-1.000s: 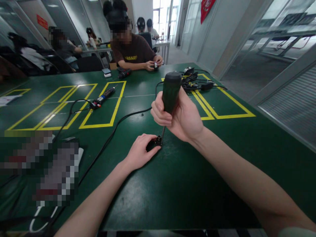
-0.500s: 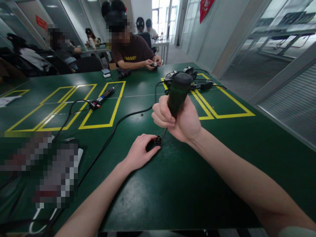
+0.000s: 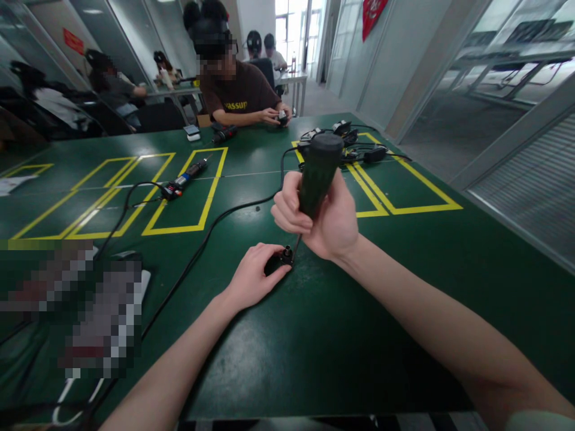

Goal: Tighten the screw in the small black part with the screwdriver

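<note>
My right hand (image 3: 330,218) is wrapped round the thick dark handle of a screwdriver (image 3: 320,170), held at a tilt with its thin shaft running down and left. The shaft's lower end reaches the right side of a small black part with a short round metal fitting on top (image 3: 287,254); whether the tip sits in a screw is too small to tell. On the table, my left hand (image 3: 256,272) pinches that part between thumb and fingers.
Cables and black adapters (image 3: 354,146) lie in a yellow-taped area at the far right. A corded electric screwdriver (image 3: 188,176) and a drill (image 3: 223,133) lie further left. Black cables (image 3: 202,245) cross the table. Opposite sits a co-worker (image 3: 240,90) holding a small object.
My right hand and the screwdriver have shifted slightly left, with the handle a little more upright. The left hand and the black part stay in place.
</note>
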Action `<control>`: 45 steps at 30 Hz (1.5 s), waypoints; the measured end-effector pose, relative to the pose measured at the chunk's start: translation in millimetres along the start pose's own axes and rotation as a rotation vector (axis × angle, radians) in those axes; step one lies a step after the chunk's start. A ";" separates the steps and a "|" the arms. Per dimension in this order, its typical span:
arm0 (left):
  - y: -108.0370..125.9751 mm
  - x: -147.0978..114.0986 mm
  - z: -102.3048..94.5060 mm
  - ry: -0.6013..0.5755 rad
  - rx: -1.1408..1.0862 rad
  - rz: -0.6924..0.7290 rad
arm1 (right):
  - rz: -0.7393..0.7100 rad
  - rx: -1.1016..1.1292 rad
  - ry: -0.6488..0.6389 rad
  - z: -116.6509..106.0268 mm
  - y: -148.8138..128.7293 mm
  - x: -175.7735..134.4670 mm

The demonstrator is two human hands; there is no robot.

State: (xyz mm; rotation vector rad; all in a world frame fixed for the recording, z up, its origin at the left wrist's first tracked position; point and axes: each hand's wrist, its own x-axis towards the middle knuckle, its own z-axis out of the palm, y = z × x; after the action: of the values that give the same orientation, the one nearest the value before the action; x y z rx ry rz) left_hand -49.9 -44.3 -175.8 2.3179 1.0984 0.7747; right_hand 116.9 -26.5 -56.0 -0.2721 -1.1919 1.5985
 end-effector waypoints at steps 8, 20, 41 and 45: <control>0.4 0.0 -0.4 -0.006 0.001 0.002 | -0.031 0.025 -0.026 0.1 4.7 -2.1; 0.7 0.4 -0.9 -0.011 0.009 -0.008 | -0.135 -0.093 0.029 3.4 7.9 -6.2; 2.1 1.6 -1.6 -0.009 0.005 -0.012 | -0.058 -0.022 0.106 6.8 1.6 5.8; 1.6 1.2 -1.4 -0.006 -0.001 -0.006 | 0.041 -0.052 0.068 6.4 -4.9 5.1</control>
State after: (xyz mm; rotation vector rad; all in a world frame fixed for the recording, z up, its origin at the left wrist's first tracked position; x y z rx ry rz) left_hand -49.3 -44.0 -173.5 2.3134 1.1011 0.7651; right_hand 113.4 -26.1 -47.1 -0.3836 -1.1836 1.5825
